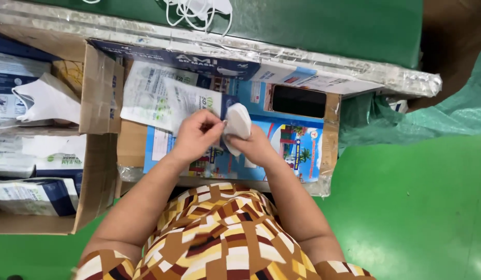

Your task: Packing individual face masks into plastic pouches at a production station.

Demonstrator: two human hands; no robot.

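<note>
Two hands, one white mask

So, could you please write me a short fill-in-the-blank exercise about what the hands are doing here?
1. Both hands hold a folded white ____ over the tray.
2. A dark phone lies on the tray, on the person's ____ side.
3. The cardboard box with packets stands to the person's ____.

Missing words: mask; right; left

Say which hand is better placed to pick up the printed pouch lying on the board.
Left, probably. The left hand is beside the printed pouch and only pinches the white mask's edge, while the right hand cradles it.
</note>
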